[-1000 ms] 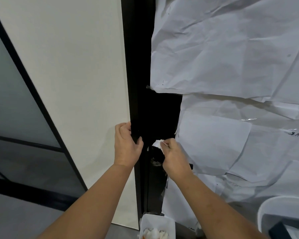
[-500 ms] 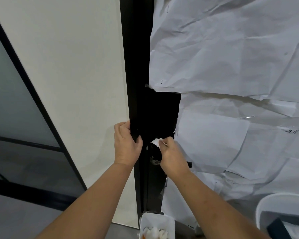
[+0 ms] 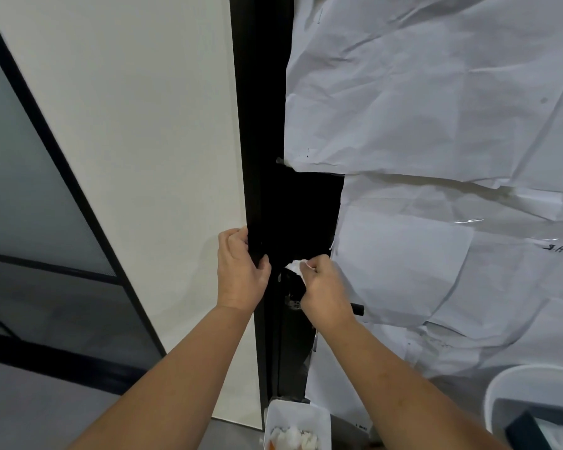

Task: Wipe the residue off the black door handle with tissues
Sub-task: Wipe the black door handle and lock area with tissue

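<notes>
Tissue (image 3: 294, 266) higher, within right fingertips (image 3: 309, 264)

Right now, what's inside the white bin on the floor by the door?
White bin: crumpled white tissues, plus an orange scrap at its left. The frame edge cuts off its lower part, so anything there or underneath is unseen.

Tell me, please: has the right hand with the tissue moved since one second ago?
Cannot tell for sure. The right hand holds the tissue beside the same paper edge on the door; the small shift in the picture matches camera motion.
</notes>
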